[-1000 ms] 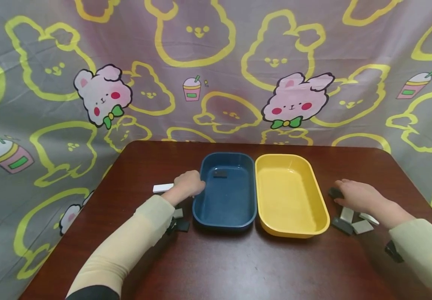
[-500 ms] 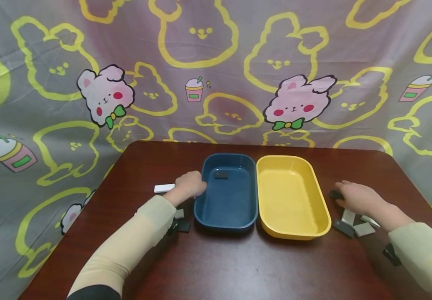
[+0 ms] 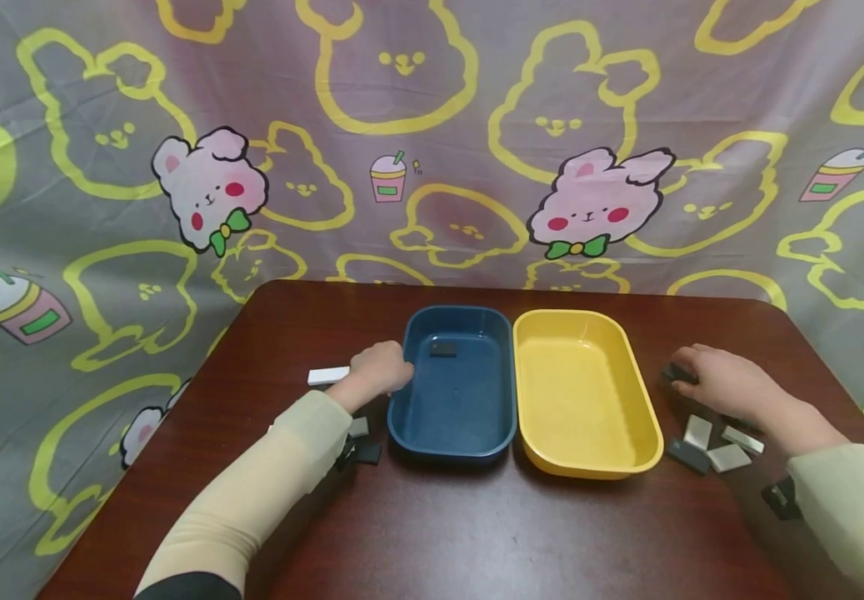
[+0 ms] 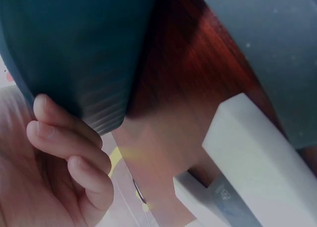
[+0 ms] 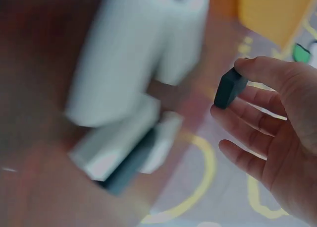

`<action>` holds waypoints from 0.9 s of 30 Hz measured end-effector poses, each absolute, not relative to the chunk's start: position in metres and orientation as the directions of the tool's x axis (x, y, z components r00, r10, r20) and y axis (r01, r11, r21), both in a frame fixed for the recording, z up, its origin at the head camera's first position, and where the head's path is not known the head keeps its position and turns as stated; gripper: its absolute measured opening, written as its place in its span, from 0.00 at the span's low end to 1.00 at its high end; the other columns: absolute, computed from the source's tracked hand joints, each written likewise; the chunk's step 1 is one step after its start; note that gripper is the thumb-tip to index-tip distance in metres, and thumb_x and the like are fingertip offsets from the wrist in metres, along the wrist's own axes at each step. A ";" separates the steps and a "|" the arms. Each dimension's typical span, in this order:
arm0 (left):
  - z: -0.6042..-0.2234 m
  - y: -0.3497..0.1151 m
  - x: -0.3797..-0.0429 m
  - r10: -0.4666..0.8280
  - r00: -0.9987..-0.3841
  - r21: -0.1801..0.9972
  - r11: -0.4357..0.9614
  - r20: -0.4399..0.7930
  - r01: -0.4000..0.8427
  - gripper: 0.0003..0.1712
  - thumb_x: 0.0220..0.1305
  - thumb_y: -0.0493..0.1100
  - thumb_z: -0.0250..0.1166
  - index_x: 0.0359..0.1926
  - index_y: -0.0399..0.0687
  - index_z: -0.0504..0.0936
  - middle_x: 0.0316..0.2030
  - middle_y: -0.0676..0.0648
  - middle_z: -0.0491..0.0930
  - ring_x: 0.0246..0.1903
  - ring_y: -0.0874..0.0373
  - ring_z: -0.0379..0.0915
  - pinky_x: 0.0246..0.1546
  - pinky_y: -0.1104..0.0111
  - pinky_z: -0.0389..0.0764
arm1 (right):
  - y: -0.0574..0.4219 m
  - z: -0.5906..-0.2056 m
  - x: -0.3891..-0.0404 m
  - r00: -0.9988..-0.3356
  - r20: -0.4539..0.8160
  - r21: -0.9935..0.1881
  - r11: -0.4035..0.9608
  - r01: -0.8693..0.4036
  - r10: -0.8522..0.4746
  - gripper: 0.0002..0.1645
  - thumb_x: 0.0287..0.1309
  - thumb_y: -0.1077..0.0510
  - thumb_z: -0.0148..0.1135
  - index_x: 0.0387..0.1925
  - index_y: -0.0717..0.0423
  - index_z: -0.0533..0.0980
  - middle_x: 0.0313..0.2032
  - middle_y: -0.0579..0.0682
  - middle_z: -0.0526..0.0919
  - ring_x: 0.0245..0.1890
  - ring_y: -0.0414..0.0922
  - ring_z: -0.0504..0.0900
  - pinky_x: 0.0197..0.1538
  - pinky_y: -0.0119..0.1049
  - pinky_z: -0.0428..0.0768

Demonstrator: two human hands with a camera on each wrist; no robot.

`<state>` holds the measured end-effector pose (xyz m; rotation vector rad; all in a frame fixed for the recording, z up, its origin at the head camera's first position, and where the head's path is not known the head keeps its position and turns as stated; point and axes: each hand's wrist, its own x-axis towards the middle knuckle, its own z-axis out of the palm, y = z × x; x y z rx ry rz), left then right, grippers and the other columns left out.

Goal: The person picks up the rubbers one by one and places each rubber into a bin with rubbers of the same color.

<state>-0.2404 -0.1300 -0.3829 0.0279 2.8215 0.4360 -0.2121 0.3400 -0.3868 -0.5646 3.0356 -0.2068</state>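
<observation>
My right hand (image 3: 731,383) pinches a small dark rectangular block (image 5: 231,88) between thumb and fingertips, to the right of the yellow tray (image 3: 581,392). In the head view the hand covers part of that block. Below the hand lie several white and dark blocks (image 3: 729,457). My left hand (image 3: 379,368) is at the left rim of the blue tray (image 3: 452,417), with loosely bent fingers (image 4: 74,142) close to the tray's outer wall and no block seen in them. A white block (image 3: 328,376) lies just left of this hand.
A dark block (image 3: 442,349) lies inside the blue tray, towards its far end. More blocks (image 3: 367,453) lie partly under the left sleeve. Another dark block (image 3: 780,498) is beside the right sleeve. A patterned curtain (image 3: 461,150) hangs behind the brown table (image 3: 476,542).
My right hand has shifted slightly right and away from me with the dark block, showing more of the white blocks below it. The left hand stays at the blue tray's rim.
</observation>
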 end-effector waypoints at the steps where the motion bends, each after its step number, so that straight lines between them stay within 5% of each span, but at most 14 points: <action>1: -0.383 -0.130 -0.240 0.063 -0.959 0.299 0.954 -0.277 -0.024 0.18 0.66 0.45 0.55 0.22 0.43 0.78 0.17 0.46 0.76 0.21 0.53 0.78 0.19 0.66 0.70 | 0.339 -0.381 -0.213 -0.937 -0.013 -0.149 0.928 -0.342 -0.348 0.23 0.52 0.58 0.70 0.44 0.70 0.75 0.33 0.54 0.79 0.34 0.54 0.80 0.36 0.54 0.77; 13: -0.384 -0.132 -0.243 0.072 -0.958 0.311 0.950 -0.277 -0.018 0.17 0.66 0.45 0.54 0.22 0.43 0.77 0.17 0.45 0.77 0.21 0.53 0.78 0.19 0.66 0.70 | 0.289 -0.317 -0.231 -0.937 0.117 -0.116 0.933 -0.341 -0.328 0.25 0.54 0.57 0.69 0.49 0.67 0.74 0.41 0.60 0.79 0.40 0.58 0.79 0.45 0.59 0.75; 27: -0.383 -0.131 -0.241 0.070 -0.960 0.312 0.950 -0.272 -0.019 0.17 0.67 0.45 0.54 0.23 0.43 0.77 0.17 0.45 0.77 0.20 0.54 0.77 0.20 0.66 0.70 | 0.183 -0.294 -0.265 -0.758 0.167 0.049 0.773 -0.632 -0.630 0.22 0.52 0.57 0.71 0.48 0.61 0.76 0.40 0.55 0.78 0.36 0.53 0.79 0.43 0.49 0.78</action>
